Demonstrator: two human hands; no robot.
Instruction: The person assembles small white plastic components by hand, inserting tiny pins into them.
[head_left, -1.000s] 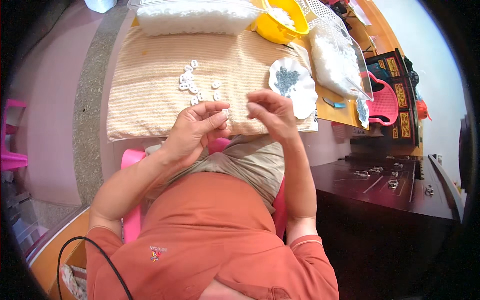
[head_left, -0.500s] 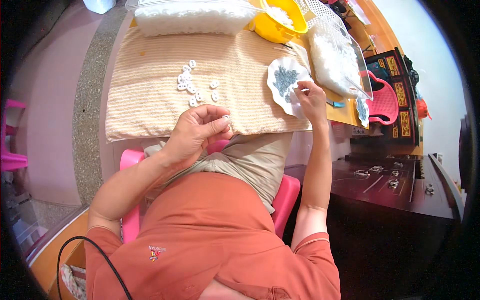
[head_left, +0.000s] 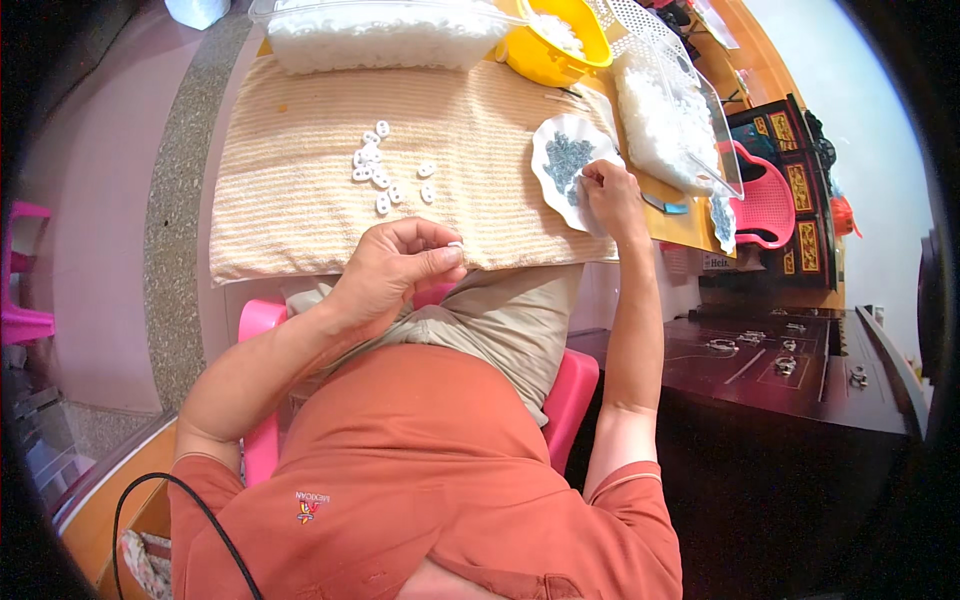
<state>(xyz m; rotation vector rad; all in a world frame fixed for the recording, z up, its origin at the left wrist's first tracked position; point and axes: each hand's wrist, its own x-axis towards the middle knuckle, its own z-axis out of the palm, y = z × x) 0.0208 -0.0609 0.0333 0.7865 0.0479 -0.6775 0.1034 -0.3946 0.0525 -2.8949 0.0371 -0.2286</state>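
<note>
My left hand [head_left: 402,272], near the table's front edge, pinches a small white plastic piece [head_left: 455,245] between thumb and fingertips. Over the right rim of a white scalloped dish [head_left: 548,192] is my right hand [head_left: 615,198], fingers drawn together; whatever is between its fingertips is too small to make out. Small dark grey metal parts [head_left: 568,155] lie heaped in that dish. Ahead of my left hand, several white oval pieces with two holes each [head_left: 368,160] lie in a loose cluster on the striped towel [head_left: 300,225].
Clear bins of white pieces stand at the back [head_left: 390,40] and on the right [head_left: 665,125]. Between them sits a yellow bowl [head_left: 545,65]. A blue-handled tool [head_left: 665,206] lies right of the dish. A pink chair [head_left: 765,195] stands beyond the table's right side.
My right hand has shifted slightly left and down over the dish, its fingers now lower at the rim. The white piece in my left hand has turned a little.
</note>
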